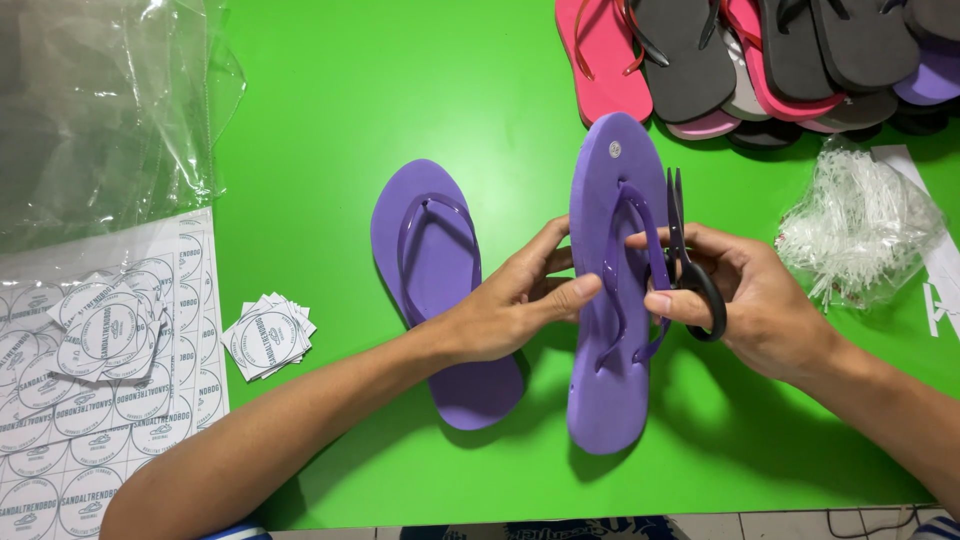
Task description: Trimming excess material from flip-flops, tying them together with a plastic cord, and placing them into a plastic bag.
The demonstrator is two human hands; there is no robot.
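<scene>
Free room and obstacles around the held purple sandal (607, 300). Beyond its toe, bare green tabletop (400, 90) lies open. Left: second purple sandal (435, 290) close beside, then sticker stack (268, 335). Upper right: sandal pile (760, 60). Right: bag of white plastic ties (860, 225).

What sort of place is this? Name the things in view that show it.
Probably a small sandal packing or finishing bench: a pile of flip-flops, sheets of round labels, a bag of plastic tag ties, and scissors in the right hand.
</scene>
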